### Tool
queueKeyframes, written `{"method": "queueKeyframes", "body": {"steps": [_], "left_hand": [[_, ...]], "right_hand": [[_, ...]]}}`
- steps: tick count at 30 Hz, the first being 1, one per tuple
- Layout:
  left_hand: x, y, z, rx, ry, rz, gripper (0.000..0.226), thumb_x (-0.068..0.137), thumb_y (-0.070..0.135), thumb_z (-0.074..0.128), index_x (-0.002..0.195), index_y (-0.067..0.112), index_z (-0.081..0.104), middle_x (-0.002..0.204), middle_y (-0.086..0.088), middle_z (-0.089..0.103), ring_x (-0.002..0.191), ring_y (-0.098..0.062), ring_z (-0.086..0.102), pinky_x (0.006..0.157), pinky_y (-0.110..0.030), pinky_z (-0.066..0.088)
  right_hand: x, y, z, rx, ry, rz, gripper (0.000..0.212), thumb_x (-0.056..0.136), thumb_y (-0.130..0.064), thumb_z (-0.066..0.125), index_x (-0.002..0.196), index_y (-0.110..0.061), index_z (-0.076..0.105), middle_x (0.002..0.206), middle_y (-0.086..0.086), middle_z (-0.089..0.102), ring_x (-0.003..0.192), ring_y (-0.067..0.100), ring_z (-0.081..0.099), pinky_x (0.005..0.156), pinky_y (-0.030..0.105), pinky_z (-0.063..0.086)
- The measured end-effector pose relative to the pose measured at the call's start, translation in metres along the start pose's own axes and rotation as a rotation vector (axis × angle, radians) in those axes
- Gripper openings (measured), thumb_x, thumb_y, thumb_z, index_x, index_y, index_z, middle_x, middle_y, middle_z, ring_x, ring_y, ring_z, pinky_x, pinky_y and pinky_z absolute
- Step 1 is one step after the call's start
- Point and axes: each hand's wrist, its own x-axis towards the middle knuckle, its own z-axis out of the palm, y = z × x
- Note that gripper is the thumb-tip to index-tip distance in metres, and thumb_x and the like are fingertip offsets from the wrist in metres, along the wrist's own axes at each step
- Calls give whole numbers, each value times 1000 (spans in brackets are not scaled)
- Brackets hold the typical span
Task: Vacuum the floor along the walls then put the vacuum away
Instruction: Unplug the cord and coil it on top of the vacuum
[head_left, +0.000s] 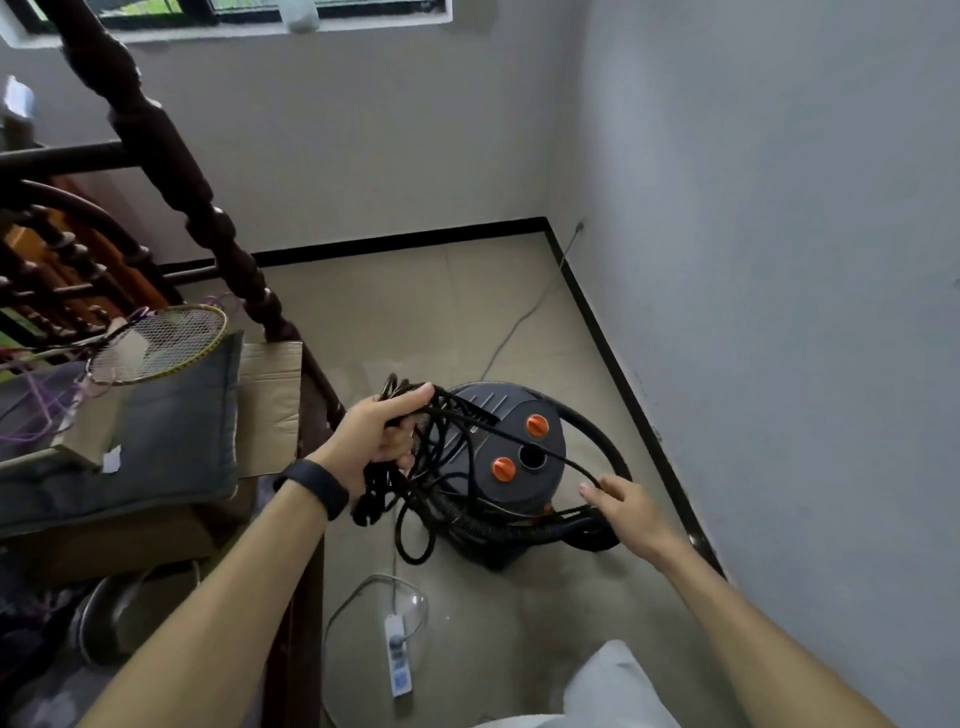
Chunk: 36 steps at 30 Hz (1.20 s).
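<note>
Head view: vacuum (519, 457) stands on the floor (441, 312) mid-frame, the wall (779, 312) at its 3 o'clock.
Left hand (379, 441): grip closed round the coiled cord (371, 499), at the vacuum's 9 o'clock.
Right hand (631, 512): grip pinching one cord strand at 4 o'clock, arm outstretched.
Advice: feed even loops with light tension, clear of the hose (498, 531).

The vacuum (519, 452) stood on the floor (467, 312) near the corner, close to the wall (779, 260) on its right, with its hose (597, 431) curving round its right and near sides. The left hand (379, 431) held the cord (441, 499) bunched at the vacuum's left; one strand crossed its top to the right hand (628, 514), which pinched it. A power strip (397, 654) lay nearer the person. Left of the vacuum rose a banister post (171, 156), and beyond it a racket (161, 343) rested on a cushion (171, 415).
</note>
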Motion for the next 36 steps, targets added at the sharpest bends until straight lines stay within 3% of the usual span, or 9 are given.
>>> {"method": "queueKeyframes", "body": {"steps": [3, 6, 10, 13, 19, 23, 26, 31, 36], "left_hand": [[27, -1, 5, -283, 67, -21, 43, 87, 46, 66, 59, 21, 45, 42, 11, 22, 32, -5, 21, 41, -20, 35], [63, -13, 24, -368, 105, -80, 39, 90, 45, 64, 64, 20, 49, 44, 10, 24, 34, -5, 23, 44, -20, 34], [118, -30, 53, -374, 92, -249, 40, 87, 47, 66, 65, 20, 45, 44, 9, 24, 33, -6, 21, 40, -21, 30], [165, -38, 57, -532, 43, -380, 43, 90, 44, 63, 62, 21, 39, 41, 9, 22, 30, -6, 18, 35, -19, 27], [254, -60, 51, -706, -127, -544, 44, 83, 18, 70, 61, 20, 32, 40, 8, 22, 30, -7, 21, 36, -20, 27], [307, -82, 37, -631, -173, -587, 41, 84, 18, 68, 59, 19, 35, 41, 7, 26, 32, -9, 22, 44, -22, 31], [337, -106, 22, -289, 60, -588, 37, 80, 24, 71, 53, 17, 47, 43, 1, 36, 40, -16, 35, 53, -31, 44], [367, -164, -7, 459, 624, -586, 23, 85, 39, 69, 86, 16, 67, 84, -5, 71, 81, -24, 67, 71, -37, 53], [387, -213, -27, 223, 772, -680, 55, 84, 37, 74, 122, 8, 48, 121, -7, 57, 109, -27, 57, 95, -39, 48]], "right_hand": [[17, 6, 22, 15, 1, 83, 39, 107, -45, 48, 80, -24, 67, 72, -17, 72, 79, -2, 68, 73, 15, 44], [50, -11, 38, 66, -18, 128, 53, 109, -52, 32, 77, -19, 55, 53, -12, 66, 58, 7, 64, 68, 27, 43], [112, -45, 38, 275, -187, 190, 79, 95, -82, 32, 99, -9, 62, 52, -9, 52, 50, 9, 47, 51, 25, 38], [159, -51, 28, 166, -279, 114, 99, 65, -100, 54, 108, -11, 60, 73, -13, 60, 66, 6, 56, 63, 24, 43], [243, -26, 16, 141, -183, 184, 86, 55, -68, 81, 122, -20, 58, 117, 5, 61, 114, 17, 59, 102, 45, 52], [285, -11, 14, 273, -162, 244, 37, 60, -37, 82, 85, -17, 63, 77, -6, 70, 77, 10, 66, 70, 26, 57], [315, 4, 25, 172, -53, 266, 44, 61, -48, 77, 95, -29, 54, 87, -13, 69, 80, 1, 64, 63, 21, 46], [357, 29, 77, -370, -168, 173, 53, 80, -55, 65, 121, -26, 49, 119, 1, 58, 115, 25, 52, 92, 41, 46], [356, 48, 118, -746, -2, -65, 53, 89, -59, 56, 124, -19, 52, 129, 9, 46, 128, 34, 32, 108, 56, 35]]}}
